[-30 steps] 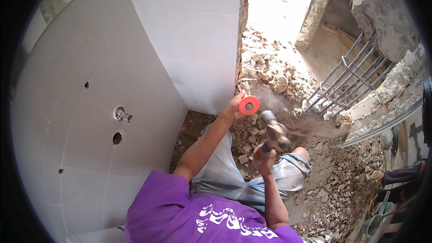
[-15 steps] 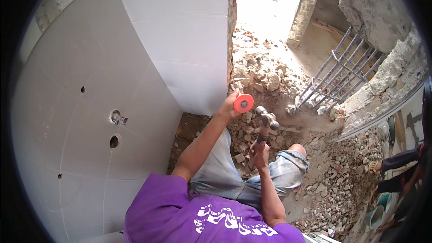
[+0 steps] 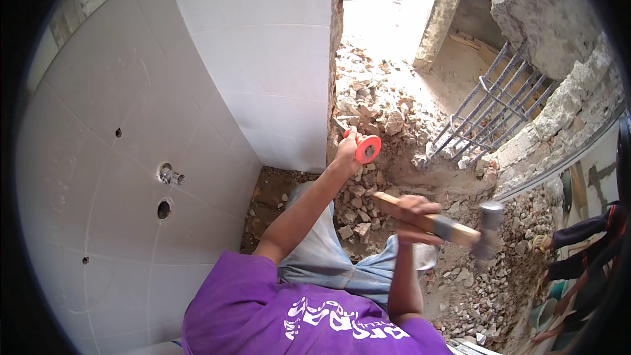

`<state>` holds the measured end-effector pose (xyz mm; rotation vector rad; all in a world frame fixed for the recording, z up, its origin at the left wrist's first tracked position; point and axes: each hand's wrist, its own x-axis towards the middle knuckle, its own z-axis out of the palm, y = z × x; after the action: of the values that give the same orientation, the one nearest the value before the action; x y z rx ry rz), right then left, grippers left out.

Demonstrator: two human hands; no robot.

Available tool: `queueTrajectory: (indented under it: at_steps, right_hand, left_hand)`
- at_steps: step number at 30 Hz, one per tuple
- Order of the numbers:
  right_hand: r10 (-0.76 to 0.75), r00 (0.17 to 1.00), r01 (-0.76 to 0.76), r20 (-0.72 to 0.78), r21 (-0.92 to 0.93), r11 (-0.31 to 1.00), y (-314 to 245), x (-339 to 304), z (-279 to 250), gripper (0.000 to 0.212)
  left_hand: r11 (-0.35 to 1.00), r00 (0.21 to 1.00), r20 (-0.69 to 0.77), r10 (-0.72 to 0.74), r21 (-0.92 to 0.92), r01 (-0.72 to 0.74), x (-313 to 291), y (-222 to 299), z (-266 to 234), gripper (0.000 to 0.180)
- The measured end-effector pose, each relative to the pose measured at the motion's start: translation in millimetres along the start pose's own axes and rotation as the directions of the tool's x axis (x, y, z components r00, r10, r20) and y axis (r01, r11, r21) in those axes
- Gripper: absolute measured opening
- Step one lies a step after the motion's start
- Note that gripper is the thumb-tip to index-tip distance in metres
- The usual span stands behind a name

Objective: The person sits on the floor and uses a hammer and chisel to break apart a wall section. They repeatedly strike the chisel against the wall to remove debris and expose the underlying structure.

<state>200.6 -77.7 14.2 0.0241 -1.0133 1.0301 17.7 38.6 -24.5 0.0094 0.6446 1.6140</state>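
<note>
There is one hammer [image 3: 447, 229], one chisel [image 3: 369, 150] and one pipe fitting [image 3: 171, 174].

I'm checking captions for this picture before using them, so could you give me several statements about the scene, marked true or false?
1. The left hand holds a chisel with a round red guard. True.
2. The right hand holds a hammer. True.
3. The hammer's head is touching the chisel. False: it is well apart, off to the right.
4. The person wears green on top. False: the shirt is purple.
5. Rubble lies beyond the left hand. True.
6. No openings show on the left. False: the gray wall has several holes.
</note>
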Motion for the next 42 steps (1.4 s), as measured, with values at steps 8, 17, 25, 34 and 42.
queueTrajectory:
  at_steps: [8,17,25,34,42]
  right_hand:
    - [0.833,0.503,-0.861,-0.231,-0.059,0.504,36.9,-81.9,-51.2,0.071]
    - [-0.314,0.949,0.314,-0.004,0.010,0.949,-48.1,48.0,24.8,0.085]
    - [0.824,0.423,-0.904,-0.378,-0.118,0.410,44.3,-92.7,-33.8,0.070]
    - [0.549,0.804,-0.575,-0.227,-0.527,0.625,-66.9,-14.8,-62.7,0.067]
    - [0.024,0.987,-0.095,-0.159,-0.461,0.882,-128.7,91.8,5.0,0.079]
  left_hand:
    - [0.998,0.996,0.085,0.019,0.057,-0.024,15.5,-9.3,-19.2,0.034]
    - [0.998,0.998,0.058,-0.025,-0.055,0.028,9.2,3.9,-7.6,0.028]
    - [0.989,0.988,0.124,-0.087,0.131,0.071,25.2,18.4,-20.6,0.035]
    - [0.992,0.990,0.068,-0.126,0.002,0.126,1.5,0.2,-24.6,0.028]
    - [0.993,0.992,0.129,0.007,-0.121,0.009,22.2,1.6,-23.5,0.026]
